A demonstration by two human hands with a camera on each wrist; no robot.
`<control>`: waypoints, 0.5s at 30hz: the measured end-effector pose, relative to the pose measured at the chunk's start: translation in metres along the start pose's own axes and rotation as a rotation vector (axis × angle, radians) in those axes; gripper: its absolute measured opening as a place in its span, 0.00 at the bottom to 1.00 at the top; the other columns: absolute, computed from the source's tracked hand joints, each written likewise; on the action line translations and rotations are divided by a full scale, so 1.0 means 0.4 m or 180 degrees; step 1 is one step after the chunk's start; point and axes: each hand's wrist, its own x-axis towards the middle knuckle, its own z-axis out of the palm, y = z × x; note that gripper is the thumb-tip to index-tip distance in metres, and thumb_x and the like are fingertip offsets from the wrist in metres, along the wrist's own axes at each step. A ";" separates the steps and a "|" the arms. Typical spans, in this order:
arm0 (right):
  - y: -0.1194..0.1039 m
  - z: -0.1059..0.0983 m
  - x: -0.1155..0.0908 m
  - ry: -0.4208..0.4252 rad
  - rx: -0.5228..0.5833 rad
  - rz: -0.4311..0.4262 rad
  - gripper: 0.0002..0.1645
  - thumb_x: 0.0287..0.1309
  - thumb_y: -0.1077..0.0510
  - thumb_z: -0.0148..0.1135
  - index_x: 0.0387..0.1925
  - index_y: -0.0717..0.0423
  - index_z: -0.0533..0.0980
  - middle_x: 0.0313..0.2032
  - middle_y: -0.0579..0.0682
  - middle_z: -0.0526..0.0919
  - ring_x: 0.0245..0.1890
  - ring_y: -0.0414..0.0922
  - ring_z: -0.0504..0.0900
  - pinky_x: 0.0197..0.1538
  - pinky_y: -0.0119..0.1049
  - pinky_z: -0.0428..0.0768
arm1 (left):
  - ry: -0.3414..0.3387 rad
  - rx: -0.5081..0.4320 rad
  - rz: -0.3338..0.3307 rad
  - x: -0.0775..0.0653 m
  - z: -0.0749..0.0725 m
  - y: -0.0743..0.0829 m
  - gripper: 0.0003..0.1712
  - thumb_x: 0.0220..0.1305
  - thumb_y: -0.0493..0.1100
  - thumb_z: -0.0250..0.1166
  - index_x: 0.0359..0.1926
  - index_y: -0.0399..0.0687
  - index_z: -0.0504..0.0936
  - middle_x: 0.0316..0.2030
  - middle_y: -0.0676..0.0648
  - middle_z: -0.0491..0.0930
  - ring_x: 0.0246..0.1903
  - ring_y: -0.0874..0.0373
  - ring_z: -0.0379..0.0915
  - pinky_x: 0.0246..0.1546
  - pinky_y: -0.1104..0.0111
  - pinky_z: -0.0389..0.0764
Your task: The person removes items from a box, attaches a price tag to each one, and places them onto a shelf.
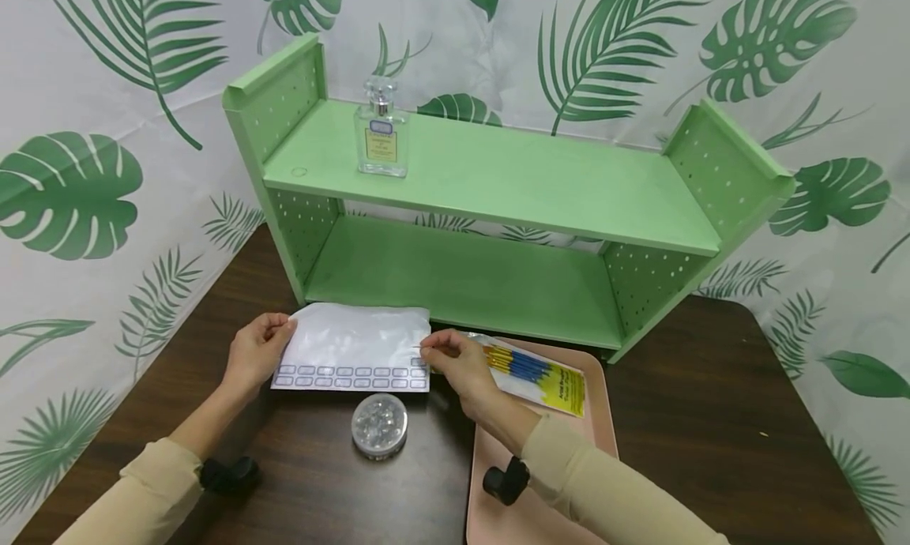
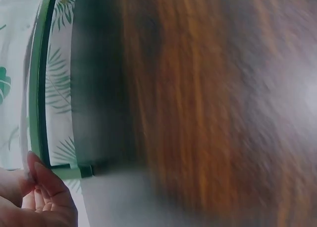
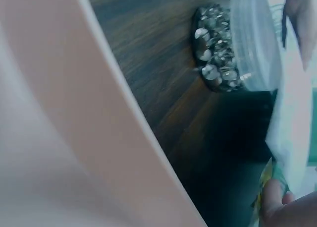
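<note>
A white sheet of small blue-bordered labels [image 1: 355, 343] is held up in front of the shelf. My left hand [image 1: 259, 351] pinches its left edge between thumb and fingers; in the left wrist view the left hand [image 2: 44, 195] grips the sheet's thin edge. At the sheet's right edge, my right hand [image 1: 458, 363] has thumb and forefinger together on a thin sliver that looks like a label edge-on. Printed labels fill the bottom rows, with one above at the right. Below the sheet stands a round clear jar [image 1: 380, 425] of shiny faceted gems, seen side-on in the right wrist view.
A green two-tier metal shelf [image 1: 498, 182] stands behind, with a glass perfume bottle [image 1: 382, 138] bearing a similar label on its upper tier. To the right, a pink tray [image 1: 490, 474] holds a packet of blue-handled paintbrushes [image 1: 533, 375]. Leaf-patterned cloth hangs behind.
</note>
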 end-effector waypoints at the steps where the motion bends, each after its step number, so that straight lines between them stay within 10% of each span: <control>1: -0.005 -0.006 -0.005 0.0011 0.0042 0.0006 0.05 0.53 0.68 0.63 0.35 0.65 0.77 0.29 0.44 0.78 0.31 0.37 0.74 0.39 0.33 0.75 | -0.0014 0.0036 -0.0012 0.000 -0.004 -0.003 0.19 0.69 0.47 0.54 0.44 0.31 0.75 0.29 0.44 0.77 0.22 0.68 0.66 0.22 0.75 0.69; 15: -0.038 -0.048 -0.071 -0.0116 0.0292 0.0272 0.06 0.55 0.69 0.61 0.36 0.65 0.76 0.30 0.46 0.77 0.32 0.38 0.78 0.40 0.35 0.82 | 0.0069 0.0743 0.0097 0.040 -0.032 -0.080 0.16 0.66 0.43 0.57 0.41 0.31 0.79 0.30 0.38 0.80 0.28 0.54 0.70 0.29 0.67 0.66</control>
